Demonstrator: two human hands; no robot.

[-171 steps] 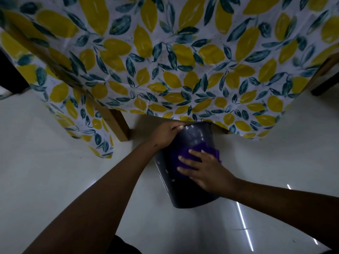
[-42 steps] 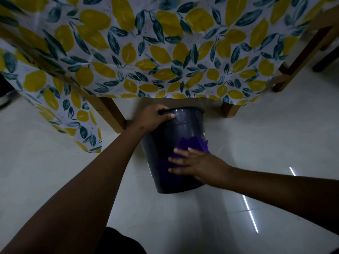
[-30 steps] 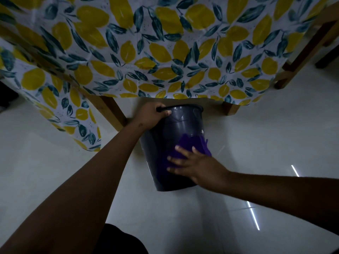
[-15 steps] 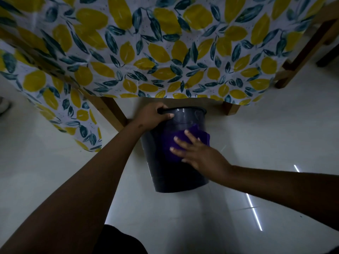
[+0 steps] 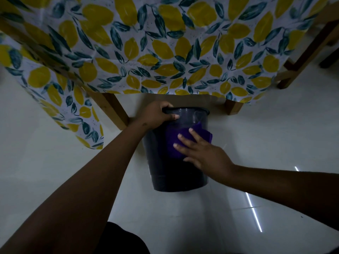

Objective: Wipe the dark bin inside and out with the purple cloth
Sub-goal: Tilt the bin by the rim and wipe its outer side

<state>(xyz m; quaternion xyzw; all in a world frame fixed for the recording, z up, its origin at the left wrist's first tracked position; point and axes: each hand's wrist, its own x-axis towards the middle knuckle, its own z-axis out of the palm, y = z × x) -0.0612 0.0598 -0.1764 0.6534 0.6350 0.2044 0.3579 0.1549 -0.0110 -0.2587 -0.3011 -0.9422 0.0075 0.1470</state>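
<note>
The dark bin (image 5: pixel 176 176) stands upright on the pale floor in front of the table. My left hand (image 5: pixel 156 114) grips its rim on the left side, fingers curled over the edge. The purple cloth (image 5: pixel 173 140) lies flat on the bin's outer wall, in its upper half. My right hand (image 5: pixel 201 153) presses the cloth against the wall with fingers spread. The inside of the bin is mostly hidden from this angle.
A table draped with a lemon-and-leaf tablecloth (image 5: pixel 165 52) hangs just behind the bin. Wooden legs stand at left (image 5: pixel 113 110) and right (image 5: pixel 233 107) of the bin; another wooden frame (image 5: pixel 300 61) stands far right. Pale tiled floor (image 5: pixel 275 134) surrounds the bin.
My right hand has slid the purple cloth up the bin's outer wall from the lower half to the upper half. The left hand has kept its hold on the rim.
</note>
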